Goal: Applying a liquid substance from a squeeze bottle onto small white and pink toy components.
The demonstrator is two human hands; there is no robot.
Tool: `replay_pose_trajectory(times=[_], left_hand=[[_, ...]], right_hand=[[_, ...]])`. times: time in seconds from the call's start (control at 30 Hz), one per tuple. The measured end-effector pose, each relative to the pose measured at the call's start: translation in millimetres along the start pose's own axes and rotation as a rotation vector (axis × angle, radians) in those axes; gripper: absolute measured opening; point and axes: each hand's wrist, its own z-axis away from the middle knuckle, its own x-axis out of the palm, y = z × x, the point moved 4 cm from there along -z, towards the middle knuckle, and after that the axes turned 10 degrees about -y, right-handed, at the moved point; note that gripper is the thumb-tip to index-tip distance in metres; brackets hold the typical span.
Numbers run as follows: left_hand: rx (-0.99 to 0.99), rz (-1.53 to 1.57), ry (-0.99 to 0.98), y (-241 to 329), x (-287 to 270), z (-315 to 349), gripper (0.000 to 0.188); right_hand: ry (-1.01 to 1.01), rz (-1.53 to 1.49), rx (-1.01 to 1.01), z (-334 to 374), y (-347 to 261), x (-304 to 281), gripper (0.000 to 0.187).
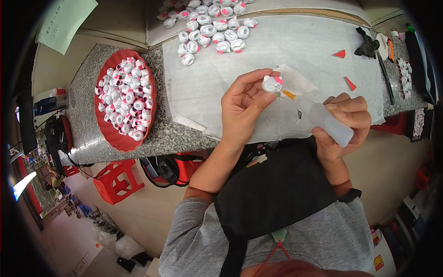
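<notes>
Between the thumb and fingers of my left hand (244, 101) is a small white cat-shaped figure head (272, 84) with a pink bow. My right hand (346, 120) grips a translucent white squeeze bottle (330, 123), tilted so that its orange tip (289, 94) and thin needle point at the head. The needle end is at or very close to the head's lower right side; whether it touches I cannot tell. Both hands are above the paper-covered table. A white scrap of paper (297, 79) lies just behind the held head.
A red scalloped tray (107, 131) heaped with similar heads stands at the left on the granite counter (168, 134). More white heads (208, 30) lie at the back of the white paper sheet (295, 41). Red triangular pieces (350, 84) and a black bag (367, 44) are at the right.
</notes>
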Motion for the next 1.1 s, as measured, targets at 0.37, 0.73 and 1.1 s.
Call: replay_pose_trajectory(times=[0.37, 0.73, 1.1], left_hand=[[0.064, -0.243, -0.01, 1, -1, 2, 0.032], [0.034, -0.173, -0.019, 1, 1, 2, 0.034], [-0.032, -0.029, 0.038, -3, -4, 0, 0.035]], right_hand=[[-0.002, 0.065, 0.088, 0, -3, 6, 0.036], [-0.012, 0.025, -0.003, 2, 0, -4, 0.042], [0.003, 0.008, 0.026, 2, 4, -5, 0.038]])
